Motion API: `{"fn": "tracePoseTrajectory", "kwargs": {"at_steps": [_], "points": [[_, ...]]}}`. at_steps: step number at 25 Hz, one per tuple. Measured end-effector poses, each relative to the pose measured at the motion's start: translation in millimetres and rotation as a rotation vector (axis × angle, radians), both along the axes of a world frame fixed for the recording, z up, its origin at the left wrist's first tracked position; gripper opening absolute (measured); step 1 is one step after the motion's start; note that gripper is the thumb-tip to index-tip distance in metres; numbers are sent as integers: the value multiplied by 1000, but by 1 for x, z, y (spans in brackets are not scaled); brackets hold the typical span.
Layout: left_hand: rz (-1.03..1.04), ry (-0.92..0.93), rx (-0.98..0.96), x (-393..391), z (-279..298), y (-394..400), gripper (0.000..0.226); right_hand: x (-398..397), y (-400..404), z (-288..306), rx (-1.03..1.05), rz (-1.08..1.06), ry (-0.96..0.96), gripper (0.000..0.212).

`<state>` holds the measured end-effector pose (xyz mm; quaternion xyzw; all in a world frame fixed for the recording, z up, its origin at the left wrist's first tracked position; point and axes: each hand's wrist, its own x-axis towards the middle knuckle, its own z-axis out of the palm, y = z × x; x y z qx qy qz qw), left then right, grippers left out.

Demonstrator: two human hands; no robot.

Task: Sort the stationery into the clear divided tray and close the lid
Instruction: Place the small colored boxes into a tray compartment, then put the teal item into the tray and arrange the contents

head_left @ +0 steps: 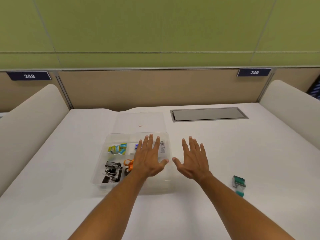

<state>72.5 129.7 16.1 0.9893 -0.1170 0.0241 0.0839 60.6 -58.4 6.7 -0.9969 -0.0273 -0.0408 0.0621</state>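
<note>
Both hands hover flat with fingers spread, neither grip holding anything. The left hand (pixel 149 157) is above the right half of the clear divided tray (pixel 103 170); the right hand (pixel 193 160) is over bare counter (pixel 225 144) just off the tray's 3 o'clock edge.

The tray sits near the middle of the counter, already partly filled. Small yellow and teal boxes (pixel 118 148) lie in the compartment at its 10 o'clock corner, black binder clips (pixel 112 172) at 8 o'clock, and orange-handled scissors (pixel 129 164) just right of the clips, half hidden by the left wrist. A small blue item (pixel 137 146) and a grey strip (pixel 162 146) peek out past the fingers in the 1 o'clock section. The clear lid (pixel 138 121) lies flat just beyond the tray at 12 o'clock.

Sorting looks nearly finished: a teal and grey stationery piece (pixel 238 184) remains out, well apart from the tray at its 4 o'clock. The next move likely calls for the right hand to swing out, pick it up and drop it into a free compartment, then fetch the lid.

Readable writing: white numerals "248" (pixel 29 76) and "249" (pixel 254 72) on dark plates on the partition. Print on the small boxes is too small to read.
</note>
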Motion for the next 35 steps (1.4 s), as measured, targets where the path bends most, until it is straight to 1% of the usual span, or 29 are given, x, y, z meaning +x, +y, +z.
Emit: {"fn": "tracePoseTrajectory", "kwargs": {"at_steps": [8,15,16,18,20,23,28,31,35], "points": [[-76,41,24,-33,-10,-87,91,-48,-78,-8,1,-109,60,89],[-128,47,56,-53,-23,-128,92,-83,-131,-26,119,-290,93,85],[-131,47,59,-56,-24,-132,92,-85,-134,-28,133,-318,82,80],[-133,52,64,-60,-26,-136,92,-87,-139,-30,140,-361,61,65],[-130,54,71,-64,-27,-137,92,-89,-143,-31,131,-396,85,50],[-114,65,73,-68,-29,-137,92,-89,-145,-35,124,-422,114,39],[-92,65,65,-72,-29,-129,92,-85,-147,-38,163,-400,130,15],[-68,58,67,-73,-26,-125,92,-82,-146,-35,219,-388,120,14],[-38,55,63,-71,-18,-116,91,-72,-135,-21,300,-317,47,16]]}}
